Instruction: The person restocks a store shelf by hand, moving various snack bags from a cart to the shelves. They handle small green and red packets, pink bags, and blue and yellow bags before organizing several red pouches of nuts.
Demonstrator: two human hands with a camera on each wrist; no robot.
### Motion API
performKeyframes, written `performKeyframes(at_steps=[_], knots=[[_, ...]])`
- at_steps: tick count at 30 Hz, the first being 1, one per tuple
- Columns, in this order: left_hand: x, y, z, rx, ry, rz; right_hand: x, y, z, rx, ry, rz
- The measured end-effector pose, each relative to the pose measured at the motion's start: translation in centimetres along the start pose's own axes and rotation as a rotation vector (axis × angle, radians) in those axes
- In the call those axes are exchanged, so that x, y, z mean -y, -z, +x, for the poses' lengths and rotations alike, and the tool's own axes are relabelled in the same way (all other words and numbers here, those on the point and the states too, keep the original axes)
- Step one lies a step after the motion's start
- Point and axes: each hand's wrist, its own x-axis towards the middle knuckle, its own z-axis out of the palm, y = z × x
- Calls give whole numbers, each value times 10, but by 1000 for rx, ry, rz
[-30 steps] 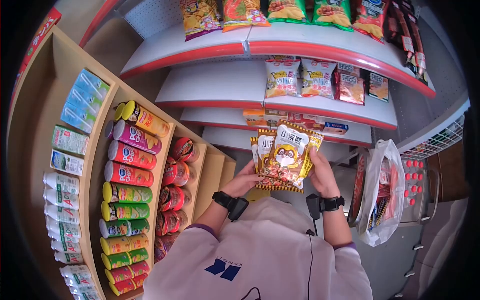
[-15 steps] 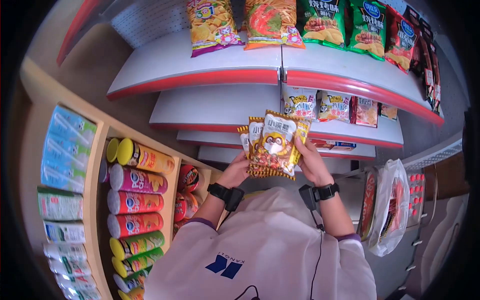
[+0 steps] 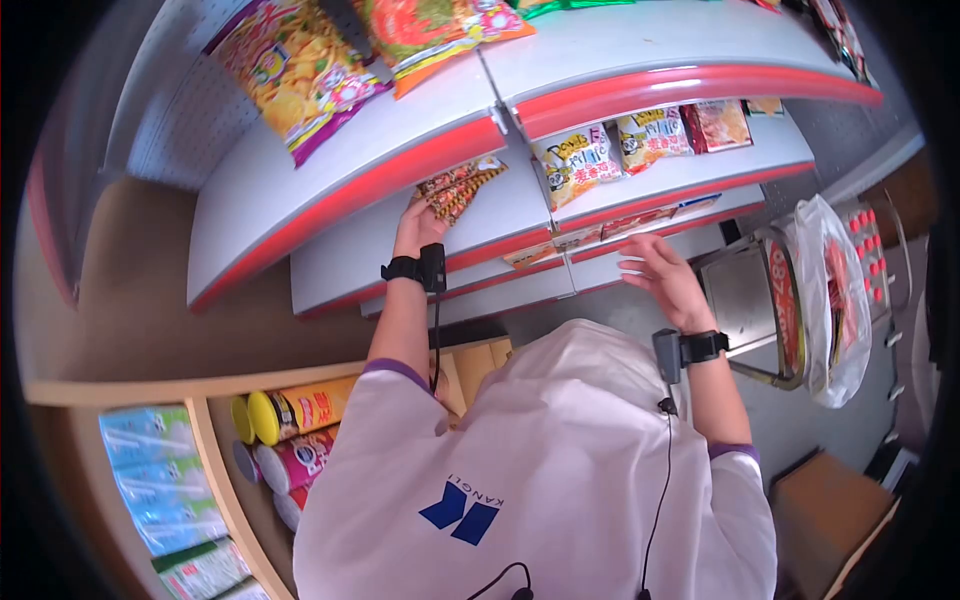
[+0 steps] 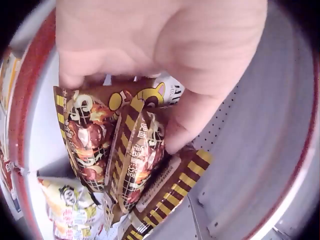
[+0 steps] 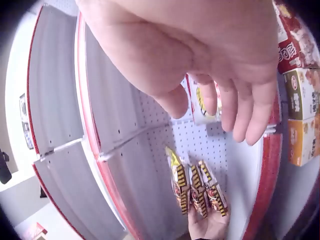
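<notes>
My left hand (image 3: pixel 418 228) grips three brown-and-yellow snack packets (image 3: pixel 458 188) with a cartoon animal on them, over the second shelf at the left. The left wrist view shows my thumb on one side of the packets (image 4: pixel 142 155) and my fingers round the other; they stand side by side with striped ends outward. In the right wrist view the packets (image 5: pixel 197 190) fan slightly above the left palm. My right hand (image 3: pixel 668 285) is off to the right in front of the shelves, fingers spread, holding nothing.
White-and-yellow snack bags (image 3: pixel 580 165) stand farther right on that shelf. The red-edged upper shelf (image 3: pixel 400 165) overhangs the left hand and carries large chip bags (image 3: pixel 295 80). Boxes (image 5: pixel 304 95) sit lower down. A white plastic bag (image 3: pixel 825 300) hangs at the right; chip cans (image 3: pixel 305 410) fill a wooden rack.
The packets were held by both hands before my chest. My left hand has carried them forward and left to the shelf; my right hand has let go and moved right.
</notes>
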Motion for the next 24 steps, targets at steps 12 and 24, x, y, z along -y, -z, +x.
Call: performKeyframes(at_steps=[12,24], knots=[[-4,69,101,-181,91,83,-79,119,-105,-659,-29,143],[-16,62,127,-362,94,260,-88,122,-90,-678,-67,162]])
